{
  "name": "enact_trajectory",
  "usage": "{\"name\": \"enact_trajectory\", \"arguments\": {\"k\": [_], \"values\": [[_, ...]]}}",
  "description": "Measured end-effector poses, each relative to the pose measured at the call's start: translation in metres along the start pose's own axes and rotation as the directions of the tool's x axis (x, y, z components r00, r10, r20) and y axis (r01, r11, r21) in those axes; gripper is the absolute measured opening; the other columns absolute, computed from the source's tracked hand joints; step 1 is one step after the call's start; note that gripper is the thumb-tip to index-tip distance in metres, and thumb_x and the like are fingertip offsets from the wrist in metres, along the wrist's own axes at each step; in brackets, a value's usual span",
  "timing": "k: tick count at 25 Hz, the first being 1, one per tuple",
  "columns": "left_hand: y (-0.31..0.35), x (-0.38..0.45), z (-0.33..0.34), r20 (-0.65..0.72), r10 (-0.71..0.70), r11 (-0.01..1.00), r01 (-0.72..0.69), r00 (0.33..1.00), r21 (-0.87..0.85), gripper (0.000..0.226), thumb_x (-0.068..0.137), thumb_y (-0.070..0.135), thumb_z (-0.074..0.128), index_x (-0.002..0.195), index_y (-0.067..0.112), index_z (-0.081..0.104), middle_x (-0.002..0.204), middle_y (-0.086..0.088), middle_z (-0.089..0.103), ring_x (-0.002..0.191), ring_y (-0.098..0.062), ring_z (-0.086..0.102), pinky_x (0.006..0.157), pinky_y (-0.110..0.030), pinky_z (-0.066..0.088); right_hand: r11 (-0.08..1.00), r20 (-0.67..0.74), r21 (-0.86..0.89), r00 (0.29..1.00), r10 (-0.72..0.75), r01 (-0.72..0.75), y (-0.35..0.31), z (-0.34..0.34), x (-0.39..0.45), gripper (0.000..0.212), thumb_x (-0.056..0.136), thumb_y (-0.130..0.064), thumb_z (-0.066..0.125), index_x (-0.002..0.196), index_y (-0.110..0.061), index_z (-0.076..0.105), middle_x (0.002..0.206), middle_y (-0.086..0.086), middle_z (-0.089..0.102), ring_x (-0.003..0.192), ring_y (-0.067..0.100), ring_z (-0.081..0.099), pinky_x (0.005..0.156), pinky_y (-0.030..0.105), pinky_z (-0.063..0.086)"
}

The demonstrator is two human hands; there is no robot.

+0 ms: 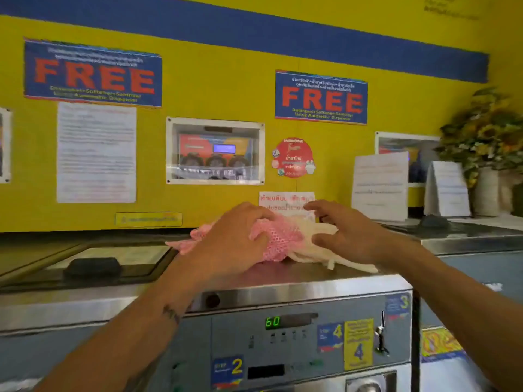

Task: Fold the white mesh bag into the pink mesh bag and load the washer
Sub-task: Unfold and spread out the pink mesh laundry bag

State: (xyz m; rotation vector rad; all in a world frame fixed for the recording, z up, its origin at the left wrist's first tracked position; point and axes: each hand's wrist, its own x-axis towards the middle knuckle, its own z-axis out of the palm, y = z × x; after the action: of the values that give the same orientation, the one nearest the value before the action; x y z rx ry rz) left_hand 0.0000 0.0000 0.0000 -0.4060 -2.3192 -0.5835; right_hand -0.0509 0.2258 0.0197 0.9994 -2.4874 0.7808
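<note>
Pink mesh bunched under the left hand (235,239): fingers curled down and clamped on the pink mesh bag (271,239), pinning it to the washer top (325,274). Right hand (342,233) sits at 3 o'clock of the left, palm down, fingers spread and loose on the white mesh bag (319,236); pressing/steering it, not gripping.

Both bags lie on the steel top, touching. White one pokes out of the pink at 3 o'clock, w/ strands trailing to 4–5 o'clock near the front edge. A pink tail runs out at 9 o'clock past the left wrist. Can't tell how much white is already inside.

Step in hand, by my read: stuffing white into pink. To do it well:
- keep the left hand anchoring the pink mouth, so it doesn't slide on slick steel
- w/ the right, gather loose white strands first, then feed in small folds toward 9 o'clock
- mesh snags on mesh, so tuck, don't shove

Control panel (288,335) sits below at 6 o'clock, display reads 60. Washer door isn't in view, so loading not yet begun.
</note>
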Motion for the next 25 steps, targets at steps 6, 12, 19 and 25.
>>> {"name": "enact_trajectory", "arguments": {"k": [6, 12, 19, 25], "values": [[-0.056, 0.088, 0.036, 0.424, -0.387, 0.836, 0.118, 0.819, 0.535, 0.096, 0.077, 0.067, 0.057, 0.151, 0.040, 0.002, 0.163, 0.000, -0.002, 0.148, -0.035, 0.010, 0.116, -0.054, 0.023, 0.994, 0.129, -0.104, 0.991, 0.031, -0.017, 0.047, 0.018, 0.111, 0.066, 0.090, -0.026, 0.063, 0.148, -0.026, 0.032, 0.152, 0.003, 0.039, 0.133, 0.021, 0.042, 0.100, 0.029, 0.038], [-0.136, 0.111, 0.066, 0.466, -0.467, 0.853, 0.245, 0.751, 0.461, 0.085, 0.076, 0.065, 0.039, 0.151, 0.031, 0.017, 0.156, -0.004, 0.029, 0.142, -0.027, 0.029, 0.116, -0.041, 0.025, 0.984, 0.544, -0.178, 0.834, 0.093, 0.006, 0.088, 0.056, 0.207, 0.054, 0.096, -0.044, 0.046, 0.143, -0.021, 0.041, 0.150, 0.007, 0.042, 0.133, 0.028, 0.043, 0.106, 0.038, 0.034], [-0.153, 0.097, 0.049, 0.204, -0.441, 0.867, 0.356, 0.874, 0.349, 0.072, 0.077, 0.039, 0.054, 0.146, 0.032, 0.034, 0.150, 0.003, 0.043, 0.136, -0.018, 0.040, 0.113, -0.034, 0.029, 0.988, 0.541, -0.155, 0.838, 0.079, 0.008, 0.110, 0.105, 0.201, 0.078, 0.074, -0.072, 0.045, 0.144, -0.042, 0.025, 0.143, 0.001, 0.037, 0.130, 0.025, 0.039, 0.107, 0.051, 0.033], [-0.154, 0.095, 0.037, 0.126, -0.418, 0.882, 0.368, 0.900, 0.294, 0.075, 0.069, 0.014, 0.052, 0.140, 0.033, 0.044, 0.143, 0.003, 0.050, 0.132, -0.017, 0.044, 0.110, -0.033, 0.035, 1.000, 0.612, -0.003, 0.791, -0.006, 0.010, 0.112, 0.074, 0.194, 0.063, 0.083, -0.036, 0.065, 0.138, -0.036, 0.035, 0.140, -0.008, 0.042, 0.118, 0.009, 0.044, 0.094, 0.025, 0.034]]}}
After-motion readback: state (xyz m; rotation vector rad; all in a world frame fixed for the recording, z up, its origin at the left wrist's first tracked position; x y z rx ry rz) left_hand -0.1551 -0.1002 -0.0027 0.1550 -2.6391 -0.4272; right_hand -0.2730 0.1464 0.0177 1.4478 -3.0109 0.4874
